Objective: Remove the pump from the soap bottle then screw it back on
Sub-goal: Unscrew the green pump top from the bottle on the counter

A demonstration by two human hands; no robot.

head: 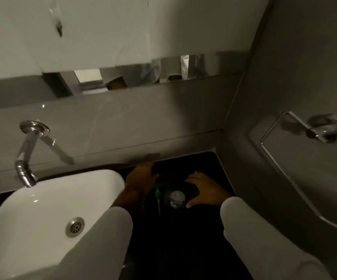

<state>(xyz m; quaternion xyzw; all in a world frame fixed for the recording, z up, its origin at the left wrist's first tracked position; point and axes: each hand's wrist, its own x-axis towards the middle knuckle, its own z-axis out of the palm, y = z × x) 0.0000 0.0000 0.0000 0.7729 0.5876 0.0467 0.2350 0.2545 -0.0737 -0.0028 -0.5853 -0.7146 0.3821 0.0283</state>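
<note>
Two hands work low in the single head view, over a dark desk (183, 249) wedged between a white sink (42, 209) at eight o'clock and the grey wall. The soap bottle (176, 199) stands near six o'clock, seen almost from above, so its long axis runs roughly toward the camera. The right hand (205, 190) curls around the bottle from its three o'clock side, fingers spread and partly closed against it, thumb low near the label. The left hand (141, 179) sits at the bottle's ten o'clock; whether it actually grips anything I cannot tell in the gloom. The green pump (157, 191), with what looks like its tube trailing downward, shows just beside the bottle's nine o'clock edge, seemingly off the neck. Judging by this, the left hand is nearer the pump and would guide it back onto the opening.
</note>
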